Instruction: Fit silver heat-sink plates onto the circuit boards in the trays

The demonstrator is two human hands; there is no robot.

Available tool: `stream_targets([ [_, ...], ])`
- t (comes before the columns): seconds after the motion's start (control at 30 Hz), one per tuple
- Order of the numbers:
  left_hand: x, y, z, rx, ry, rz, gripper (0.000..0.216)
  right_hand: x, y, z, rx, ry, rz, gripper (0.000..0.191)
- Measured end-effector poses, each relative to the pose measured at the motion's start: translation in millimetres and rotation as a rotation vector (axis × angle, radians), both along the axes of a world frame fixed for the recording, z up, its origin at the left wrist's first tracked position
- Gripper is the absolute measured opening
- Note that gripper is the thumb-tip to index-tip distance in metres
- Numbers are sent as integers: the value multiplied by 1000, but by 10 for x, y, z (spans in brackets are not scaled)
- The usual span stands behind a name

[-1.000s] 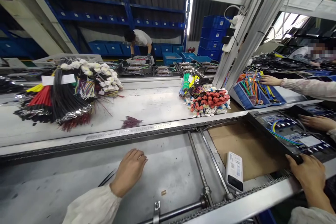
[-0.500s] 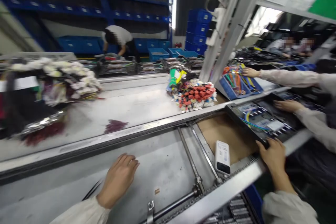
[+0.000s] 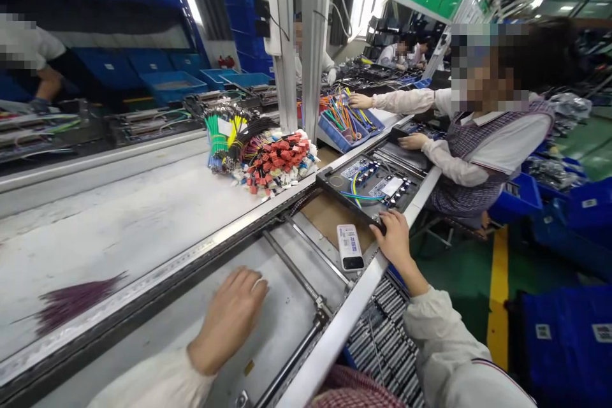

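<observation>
My right hand (image 3: 394, 241) grips the near corner of a shallow black tray (image 3: 356, 204), which lies across the line's rails. In the tray are circuit boards and blue, yellow and green wires. My left hand (image 3: 232, 315), loosely bent with nothing visible in it, hovers over the grey metal bed between the rails. Its fingertips and palm are partly hidden. A white handheld device (image 3: 350, 247) with a dark end lies on the brown board (image 3: 325, 218), just left of my right hand.
Bundled wires with red and white connectors (image 3: 282, 162) sit on the white bench, with purple wires (image 3: 79, 299) at left. A co-worker (image 3: 502, 121) reaches toward a blue bin (image 3: 344, 131) of wires. A metal rail (image 3: 335, 331) and rods cross in front. Blue crates (image 3: 568, 338) stand right.
The view has swung right, showing more of the co-worker and floor. My right hand stays on the tray's corner. My left hand still hovers over the bed.
</observation>
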State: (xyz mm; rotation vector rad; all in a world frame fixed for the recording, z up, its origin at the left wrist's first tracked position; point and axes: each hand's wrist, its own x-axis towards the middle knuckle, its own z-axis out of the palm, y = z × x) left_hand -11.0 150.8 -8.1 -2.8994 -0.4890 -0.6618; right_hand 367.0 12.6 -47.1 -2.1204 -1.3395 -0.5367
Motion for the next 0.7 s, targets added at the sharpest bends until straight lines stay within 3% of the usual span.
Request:
stream_targets([
  [0.2, 1002, 13, 17, -99, 27, -141, 32, -546, -85, 83, -31, 19, 85, 20],
  [0.33, 1369, 3, -91, -160, 10, -217, 37, -915, -165, 150, -69, 34, 165, 16],
  [0.43, 1291, -44, -141, -201, 4, -275, 35, -1221, -220, 184, -110, 49, 236, 18],
  [0.57, 842, -116, -121, -248, -4, -293, 29, -1613, -279, 261, -172, 55, 364, 31],
  [0.63, 554, -156, -85, -266, -4, -285, 27, -1636, -295, 357, -194, 57, 499, 43],
  [0.7, 256, -206, -36, -287, -1, -270, 26, -1443, -275, 491, -183, 73, 558, 48],
])
